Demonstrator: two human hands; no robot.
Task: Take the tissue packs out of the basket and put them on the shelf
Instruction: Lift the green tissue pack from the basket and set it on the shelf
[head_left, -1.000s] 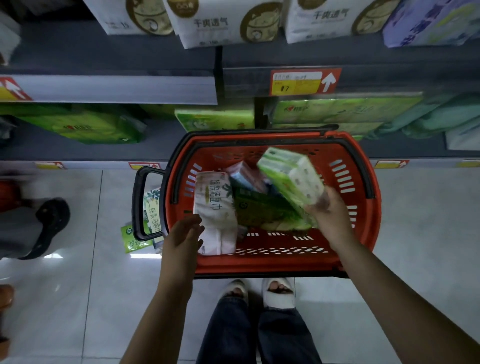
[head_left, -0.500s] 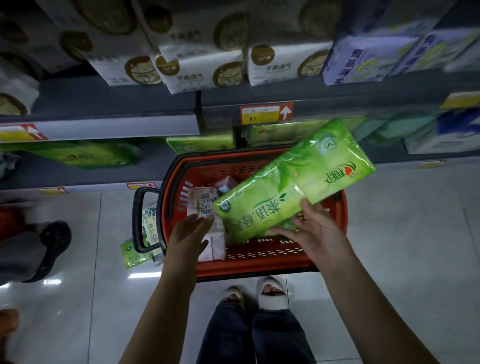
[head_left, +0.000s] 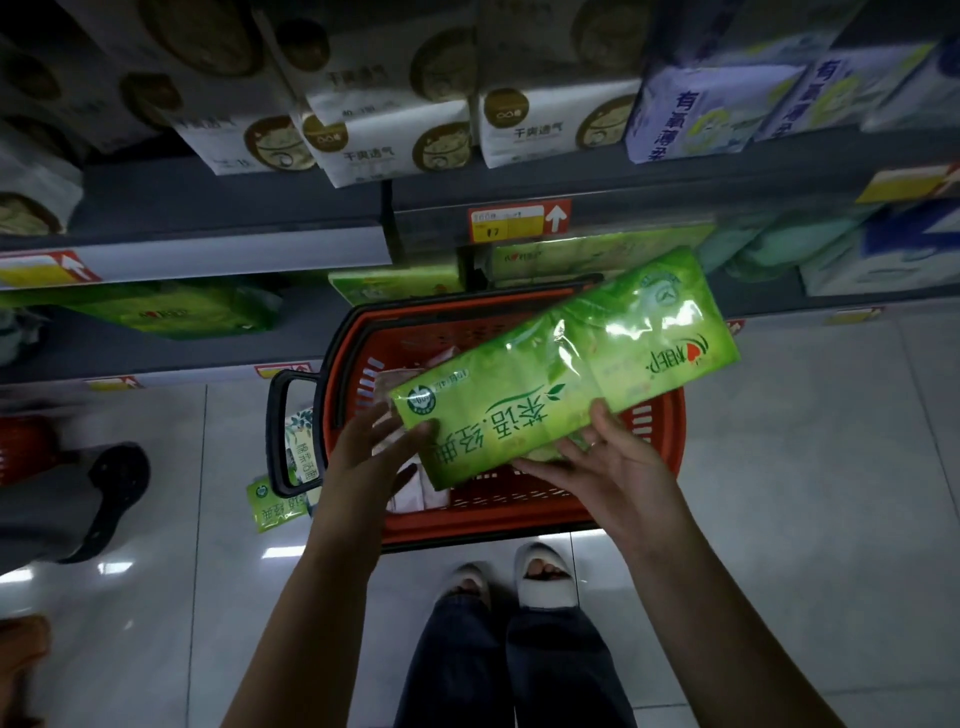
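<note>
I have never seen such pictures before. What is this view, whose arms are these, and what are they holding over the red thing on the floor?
There is no machine here. The picture comes from a camera worn on a person's head, looking forward and down, so you see that person's own arms, legs and shoes. The left hand and the right hand together hold a long green tissue pack, with both hands at its near end. Below it a red shopping basket stands on the tiled floor, with other packs inside. Two small packs lie on the floor by the basket's black handle. Behind are store shelves holding similar green packs and white packs higher up.
</note>
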